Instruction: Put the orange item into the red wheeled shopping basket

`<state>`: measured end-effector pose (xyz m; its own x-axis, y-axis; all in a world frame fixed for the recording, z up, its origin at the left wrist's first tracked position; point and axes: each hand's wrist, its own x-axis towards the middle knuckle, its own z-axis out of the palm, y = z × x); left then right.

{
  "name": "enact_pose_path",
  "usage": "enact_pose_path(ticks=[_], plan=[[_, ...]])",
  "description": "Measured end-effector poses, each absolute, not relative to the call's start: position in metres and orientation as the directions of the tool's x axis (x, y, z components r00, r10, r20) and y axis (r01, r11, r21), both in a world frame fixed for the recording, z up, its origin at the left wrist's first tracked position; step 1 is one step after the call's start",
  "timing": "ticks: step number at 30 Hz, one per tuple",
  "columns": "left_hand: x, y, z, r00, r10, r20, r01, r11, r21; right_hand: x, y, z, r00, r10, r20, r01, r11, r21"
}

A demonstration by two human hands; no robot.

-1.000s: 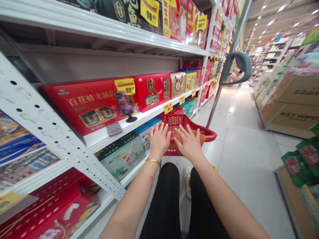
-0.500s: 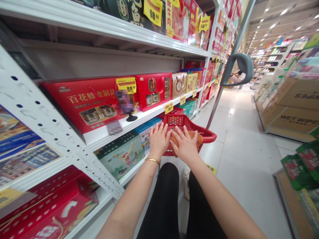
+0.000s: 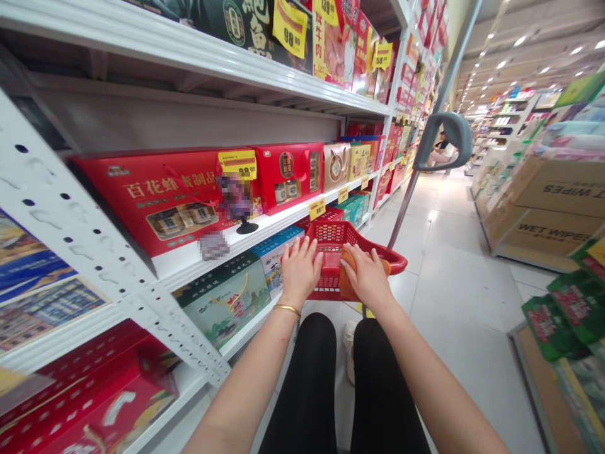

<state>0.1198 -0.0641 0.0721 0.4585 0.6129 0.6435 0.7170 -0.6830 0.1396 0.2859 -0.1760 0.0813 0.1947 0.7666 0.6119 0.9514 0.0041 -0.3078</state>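
Observation:
Below me is a red plastic shopping basket [image 3: 326, 230] with perforated walls. A long grey pole with a grey loop handle [image 3: 444, 142] rises from its right side. My left hand [image 3: 301, 268] is by the basket's near left edge, palm down with fingers spread; it holds nothing. An orange cloth [image 3: 348, 287] hangs over the near rim. My right hand [image 3: 367, 274] lies on this cloth with its fingers curled round it, and part of the cloth is hidden beneath the hand.
White shelving [image 3: 278, 217] runs along the left, stocked with red gift boxes [image 3: 165, 195] and yellow price tags. A small figure on a black stand [image 3: 246, 227] and a blurred item [image 3: 213, 244] sit at the shelf edge. Cartons [image 3: 553, 221] and green packets [image 3: 567, 309] line the right.
My right hand has moved right, apart from the left hand, and now curls round the orange cloth. The left hand stays nearly in place, spread. The view has shifted slightly.

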Motion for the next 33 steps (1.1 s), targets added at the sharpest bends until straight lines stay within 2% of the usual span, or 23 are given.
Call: enact_pose_path(ticks=[4,7,9,13,16,24,27,33], plan=[[0.12,-0.064,0.072,0.46,0.612,0.643,0.718,-0.682,0.136,0.271,-0.196,0.129,0.15,0.697,0.701,0.915,0.17,-0.365],[0.12,-0.064,0.072,0.457,0.61,0.647,0.725,-0.677,0.125,0.268,-0.198,0.149,0.138,0.666,0.733,0.91,0.206,-0.36],[0.12,-0.064,0.071,0.457,0.607,0.65,0.727,-0.676,0.121,0.273,-0.191,0.142,0.116,0.7,0.704,0.936,0.161,-0.314],[0.12,-0.064,0.072,0.459,0.603,0.653,0.729,-0.675,0.111,0.288,-0.172,0.104,0.118,0.783,0.611,0.988,-0.032,-0.149],[0.121,-0.065,0.071,0.456,0.601,0.657,0.728,-0.676,0.112,0.291,-0.168,0.087,0.105,0.791,0.603,0.994,-0.061,-0.094],[0.119,-0.068,0.08,0.478,0.654,0.587,0.743,-0.657,0.127,0.285,-0.165,0.083,0.148,0.791,0.593,0.989,-0.132,-0.071],[0.124,-0.07,0.094,0.488,0.664,0.566,0.729,-0.667,0.155,0.284,-0.162,0.08,0.136,0.797,0.588,0.991,-0.119,-0.069],[0.141,-0.067,0.103,0.513,0.633,0.58,0.715,-0.688,0.119,0.297,-0.168,0.07,0.124,0.756,0.643,0.991,-0.067,-0.113]])
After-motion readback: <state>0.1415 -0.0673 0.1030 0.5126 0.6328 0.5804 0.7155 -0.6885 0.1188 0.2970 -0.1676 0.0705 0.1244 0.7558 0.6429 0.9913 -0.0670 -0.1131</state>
